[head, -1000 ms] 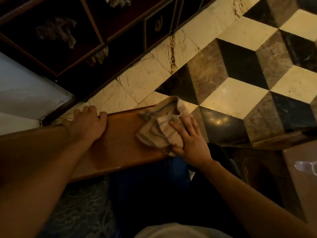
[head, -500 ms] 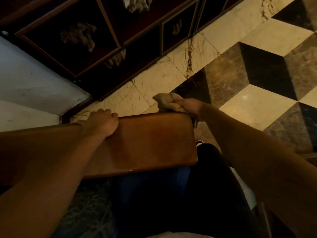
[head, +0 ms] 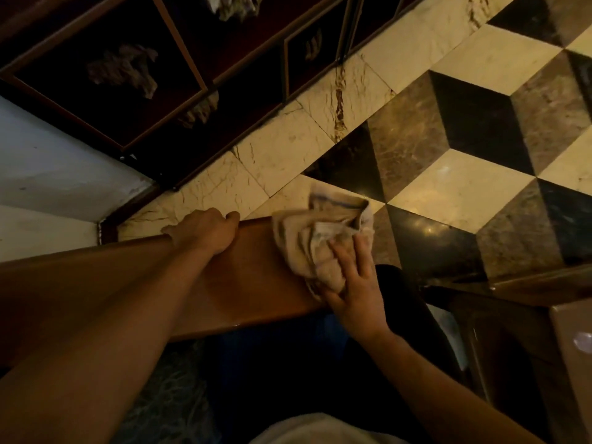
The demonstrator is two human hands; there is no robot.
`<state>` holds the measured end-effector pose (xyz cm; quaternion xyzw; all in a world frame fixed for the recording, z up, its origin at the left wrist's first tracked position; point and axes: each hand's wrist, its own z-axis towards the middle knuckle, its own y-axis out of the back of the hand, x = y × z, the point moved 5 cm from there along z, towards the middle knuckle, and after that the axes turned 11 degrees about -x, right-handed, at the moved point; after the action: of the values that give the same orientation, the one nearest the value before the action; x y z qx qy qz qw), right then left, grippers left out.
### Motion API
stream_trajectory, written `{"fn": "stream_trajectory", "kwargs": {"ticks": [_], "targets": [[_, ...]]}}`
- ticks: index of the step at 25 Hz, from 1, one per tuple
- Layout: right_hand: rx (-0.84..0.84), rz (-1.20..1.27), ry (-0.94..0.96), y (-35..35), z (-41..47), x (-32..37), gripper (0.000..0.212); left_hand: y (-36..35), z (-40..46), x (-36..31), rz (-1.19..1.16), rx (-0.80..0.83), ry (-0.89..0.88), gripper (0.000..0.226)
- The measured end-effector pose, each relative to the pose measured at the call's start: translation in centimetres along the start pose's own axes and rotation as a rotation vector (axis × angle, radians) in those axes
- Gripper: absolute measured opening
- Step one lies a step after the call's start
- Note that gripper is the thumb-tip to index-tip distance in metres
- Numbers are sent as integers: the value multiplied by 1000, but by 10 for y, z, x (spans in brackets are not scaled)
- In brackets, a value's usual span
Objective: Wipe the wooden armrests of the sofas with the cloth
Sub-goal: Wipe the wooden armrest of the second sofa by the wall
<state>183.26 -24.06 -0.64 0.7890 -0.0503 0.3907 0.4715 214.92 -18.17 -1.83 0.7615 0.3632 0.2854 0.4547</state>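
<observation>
Setting: dim room, polished wooden armrest (head: pixel 250 283) running across the foreground above a dark lap.
Right hand (head: pixel 355 283): fingers spread flat, pressing the cloth (head: pixel 323 238) onto the armrest's outer end.
Cloth: crumpled, beige, bunched ahead of the fingertips, far edge overhanging the wood.
Left hand (head: pixel 205 230): fingers curled over the armrest's far edge, well apart from the cloth.
Beyond: cube-pattern marble floor (head: pixel 448 139), dark cabinet (head: pixel 144 75).
</observation>
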Motion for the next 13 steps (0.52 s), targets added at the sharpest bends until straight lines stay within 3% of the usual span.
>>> {"fn": "stream_trajectory", "kwargs": {"ticks": [2, 6, 8, 11, 13], "targets": [[13, -298, 174, -10, -29, 5, 82, -1, 1, -1, 1, 49, -17, 60], [-31, -488, 489, -60, -59, 50, 78, -3, 7, 4, 7, 103, -72, 67], [-20, -519, 519, -83, -44, 81, 81, -6, 10, 6, -16, 155, -96, 74], [29, -493, 504, -85, 6, 104, 91, -13, 11, 6, -400, 486, -44, 91], [7, -516, 443, -64, 30, 95, 92, -9, 11, 5, -562, 617, -52, 91]]}}
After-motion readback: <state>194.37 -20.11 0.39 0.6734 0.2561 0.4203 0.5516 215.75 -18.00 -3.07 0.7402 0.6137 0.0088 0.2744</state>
